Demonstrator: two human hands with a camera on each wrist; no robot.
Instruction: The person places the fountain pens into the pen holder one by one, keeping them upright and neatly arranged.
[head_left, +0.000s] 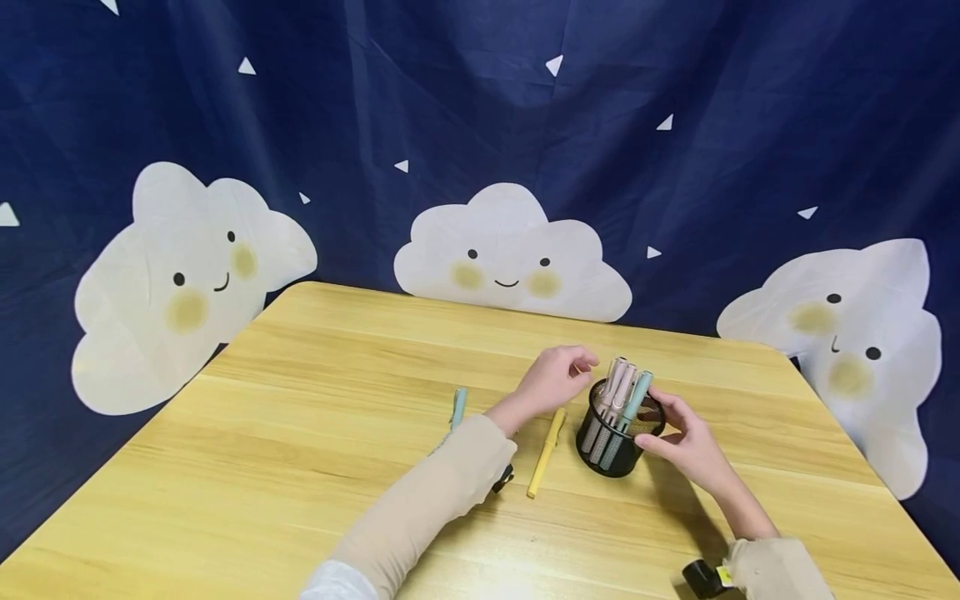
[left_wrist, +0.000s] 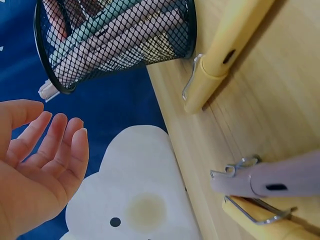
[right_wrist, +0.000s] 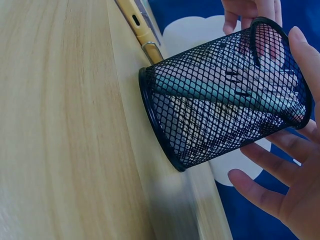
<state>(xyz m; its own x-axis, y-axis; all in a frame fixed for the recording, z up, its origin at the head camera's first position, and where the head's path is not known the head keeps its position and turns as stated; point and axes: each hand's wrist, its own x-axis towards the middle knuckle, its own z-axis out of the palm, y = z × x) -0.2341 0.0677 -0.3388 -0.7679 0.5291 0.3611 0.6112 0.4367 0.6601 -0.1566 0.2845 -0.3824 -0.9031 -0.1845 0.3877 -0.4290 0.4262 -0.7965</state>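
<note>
A black mesh pen holder [head_left: 611,454] stands upright on the table with several pens in it. Among these are a teal pen [head_left: 636,400] and pale pink-lilac pens [head_left: 615,387], caps up. My right hand [head_left: 692,442] holds the holder at its right side, thumb near the front rim and fingers round the far side. Just left of the holder, my left hand [head_left: 557,379] hovers with loosely bent fingers and nothing in them. A yellow pen [head_left: 547,454] lies below it. In the left wrist view, a lilac pen [left_wrist: 285,177] lies beside another yellow pen [left_wrist: 270,220].
Another teal pen [head_left: 459,408] lies left of the left forearm, partly behind the sleeve [head_left: 427,500]. A black wrist camera [head_left: 705,577] sits at the right sleeve. The wooden table [head_left: 337,358] ends at a dark blue curtain [head_left: 480,108] with white clouds.
</note>
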